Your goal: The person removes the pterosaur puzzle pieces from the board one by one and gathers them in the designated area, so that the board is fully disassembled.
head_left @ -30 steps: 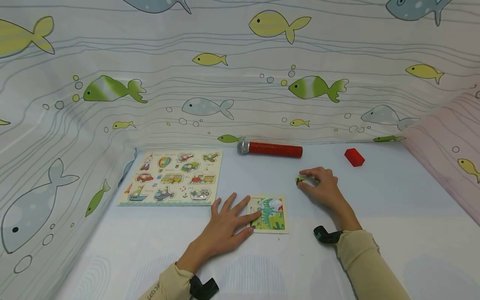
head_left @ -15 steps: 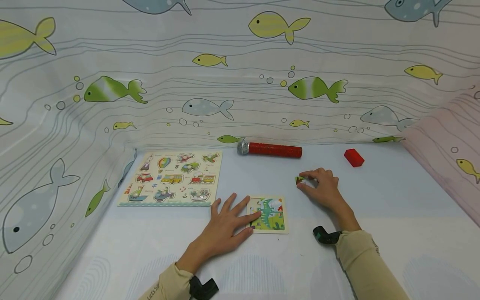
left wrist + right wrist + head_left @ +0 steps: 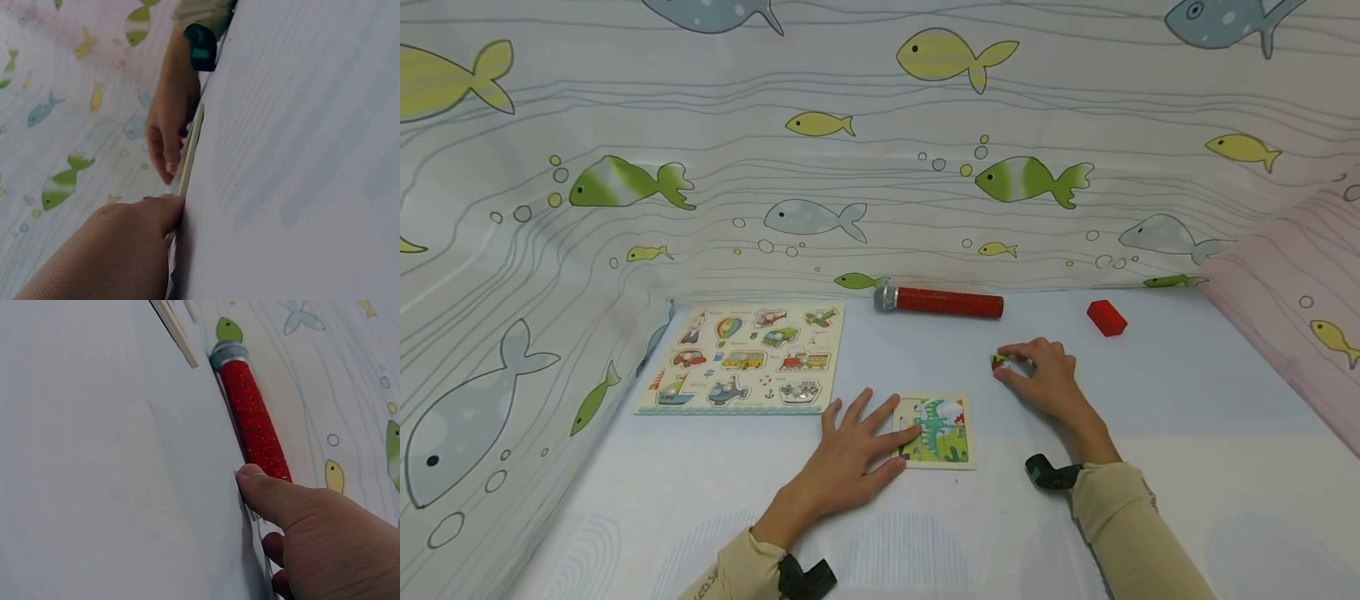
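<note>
A small square jigsaw puzzle [image 3: 955,450] with a teal dinosaur picture and a pale frame lies on the table. My left hand [image 3: 853,458], fingers spread, rests over its left side and hides part of the picture. To the right of the puzzle, my right hand [image 3: 1047,377] pinches a small green puzzle piece [image 3: 997,361] between thumb and fingers, close over the table. In the right wrist view, the thumb [image 3: 253,472] covers most of the piece. From the left wrist, the puzzle's frame [image 3: 192,144] shows edge-on beside my left fingers.
A larger vehicle puzzle board [image 3: 775,400] lies at the back left. Along the back wall rests a red toy microphone [image 3: 951,301] with a silver head. A red block [image 3: 1107,317] sits at the back right. Fish-print cloth [image 3: 715,133] rises behind the table.
</note>
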Available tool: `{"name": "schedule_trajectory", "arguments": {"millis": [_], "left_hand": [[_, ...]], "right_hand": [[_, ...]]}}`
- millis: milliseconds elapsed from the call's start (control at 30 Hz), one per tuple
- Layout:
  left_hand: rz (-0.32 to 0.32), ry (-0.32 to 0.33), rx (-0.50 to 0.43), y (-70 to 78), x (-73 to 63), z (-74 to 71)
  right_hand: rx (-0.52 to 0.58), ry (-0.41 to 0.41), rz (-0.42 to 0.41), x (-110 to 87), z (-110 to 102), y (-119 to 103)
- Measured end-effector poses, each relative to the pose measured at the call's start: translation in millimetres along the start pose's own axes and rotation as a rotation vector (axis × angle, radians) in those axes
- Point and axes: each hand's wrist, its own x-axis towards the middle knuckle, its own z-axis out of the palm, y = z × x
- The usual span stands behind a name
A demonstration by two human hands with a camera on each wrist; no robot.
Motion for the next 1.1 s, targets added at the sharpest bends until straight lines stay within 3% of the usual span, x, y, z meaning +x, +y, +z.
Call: {"name": "schedule_trajectory", "arguments": {"millis": [433,1100], "left_hand": [[0.003,0.008,0.011,-3.2,-1.9,3.2],[0.021,0.019,0.022,-3.6,1.3,2.4]], "right_hand": [[0.008,0.002,0.0,3.1,1.7,-0.5],[-0.003,-0.006,0.005,24.3,-3.7,9.3]]}}
